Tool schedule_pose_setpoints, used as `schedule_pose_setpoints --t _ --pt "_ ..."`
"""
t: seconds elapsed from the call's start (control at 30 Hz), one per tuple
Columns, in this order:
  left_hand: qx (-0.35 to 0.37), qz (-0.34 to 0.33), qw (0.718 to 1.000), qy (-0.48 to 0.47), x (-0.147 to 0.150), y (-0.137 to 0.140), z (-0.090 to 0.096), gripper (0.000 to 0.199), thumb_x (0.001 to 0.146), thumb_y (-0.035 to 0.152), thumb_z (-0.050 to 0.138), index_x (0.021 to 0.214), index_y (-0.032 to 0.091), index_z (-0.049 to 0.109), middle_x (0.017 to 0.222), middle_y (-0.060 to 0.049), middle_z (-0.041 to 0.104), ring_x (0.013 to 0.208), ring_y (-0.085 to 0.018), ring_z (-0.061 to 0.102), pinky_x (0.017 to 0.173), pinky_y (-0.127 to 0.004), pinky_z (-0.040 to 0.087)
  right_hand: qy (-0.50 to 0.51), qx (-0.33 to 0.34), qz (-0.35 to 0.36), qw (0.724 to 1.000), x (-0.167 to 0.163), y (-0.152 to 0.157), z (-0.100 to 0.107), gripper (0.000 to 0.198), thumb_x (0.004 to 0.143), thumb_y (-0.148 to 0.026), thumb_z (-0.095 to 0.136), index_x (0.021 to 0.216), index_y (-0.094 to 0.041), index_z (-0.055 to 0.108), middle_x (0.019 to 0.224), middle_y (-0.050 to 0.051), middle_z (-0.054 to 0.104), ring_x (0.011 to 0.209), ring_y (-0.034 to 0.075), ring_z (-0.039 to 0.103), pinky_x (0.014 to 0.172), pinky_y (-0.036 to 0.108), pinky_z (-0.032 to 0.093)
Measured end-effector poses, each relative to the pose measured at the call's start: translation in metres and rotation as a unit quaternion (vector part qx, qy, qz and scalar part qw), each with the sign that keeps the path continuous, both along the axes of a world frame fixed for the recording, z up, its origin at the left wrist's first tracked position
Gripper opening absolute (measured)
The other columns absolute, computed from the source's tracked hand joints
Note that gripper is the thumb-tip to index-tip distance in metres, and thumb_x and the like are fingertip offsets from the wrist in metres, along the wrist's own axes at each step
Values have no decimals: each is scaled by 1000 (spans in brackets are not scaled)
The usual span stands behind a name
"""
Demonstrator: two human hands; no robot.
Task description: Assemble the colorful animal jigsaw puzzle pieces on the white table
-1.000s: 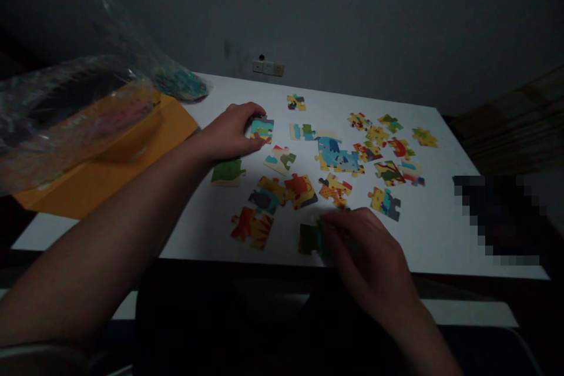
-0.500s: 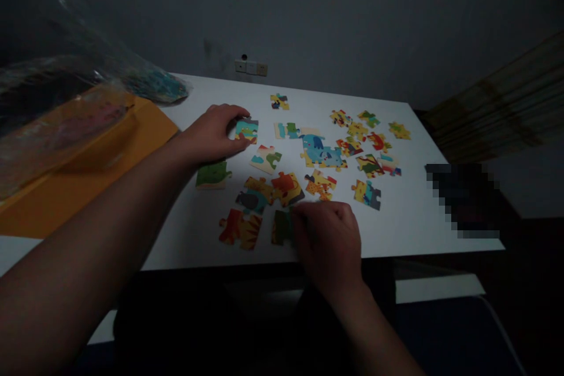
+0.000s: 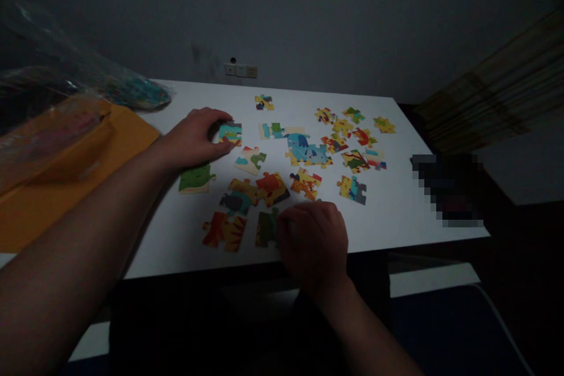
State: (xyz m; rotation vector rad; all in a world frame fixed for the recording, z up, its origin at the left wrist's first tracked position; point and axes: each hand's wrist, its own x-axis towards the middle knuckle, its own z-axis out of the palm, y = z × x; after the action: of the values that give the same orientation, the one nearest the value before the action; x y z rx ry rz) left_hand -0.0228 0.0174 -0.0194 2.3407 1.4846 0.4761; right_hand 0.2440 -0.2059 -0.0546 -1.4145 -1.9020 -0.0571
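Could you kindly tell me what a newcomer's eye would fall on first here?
Probably the bright blue elephant puzzle section, near the middle of the white table among other colourful pieces. Next might come the large orange envelope at the left, partly under clear plastic. The left hand is at a teal piece, and the right hand partly covers a dark green one near the front edge.
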Motion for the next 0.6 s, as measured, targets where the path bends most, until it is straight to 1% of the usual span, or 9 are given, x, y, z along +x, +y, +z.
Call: schedule_pose_setpoints --t 0.1,0.23,0.33,0.5,0.6 --pt "-4 8 1000 -6 -1 -1 1 72 80 59 77 145 28 72 147 -14 73 133 -41 64 121 -59 50 -3 19 20 1000 0 -3 0 6 103 -21 71 99 -25 70 88 4 79 88 26 67 79 45 49" --pt "-17 18 999 -31 -2 -3 2 72 81 61 78 145 30 72 147 -11 75 126 -38 68 115 -55 55 -6 28 44 999 -1 -3 4 4 101 -23 71 104 -25 68 91 4 79 87 26 66 79 45 51" --pt "-18 18 999 -39 -3 -2 1 71 83 63 78 145 29 72 143 -11 76 121 -37 71 110 -53 57 -6 25 54 998 -3 -2 6 6 101 -23 71 106 -24 67 92 5 79 88 26 67 80 44 53" --pt "-24 27 999 -27 -4 0 1 73 84 64 79 144 25 72 140 -13 77 117 -39 73 106 -53 59 -11 19 61 998 -4 0 6 8 101 -20 70 100 -25 65 89 4 77 86 26 66 81 44 54" --pt "-30 34 999 -20 -3 -1 2 73 85 66 78 145 24 71 141 -15 76 118 -39 73 108 -55 58 -9 17 62 998 -5 0 5 9 101 -18 70 99 -24 65 88 4 76 85 25 65 79 43 53"
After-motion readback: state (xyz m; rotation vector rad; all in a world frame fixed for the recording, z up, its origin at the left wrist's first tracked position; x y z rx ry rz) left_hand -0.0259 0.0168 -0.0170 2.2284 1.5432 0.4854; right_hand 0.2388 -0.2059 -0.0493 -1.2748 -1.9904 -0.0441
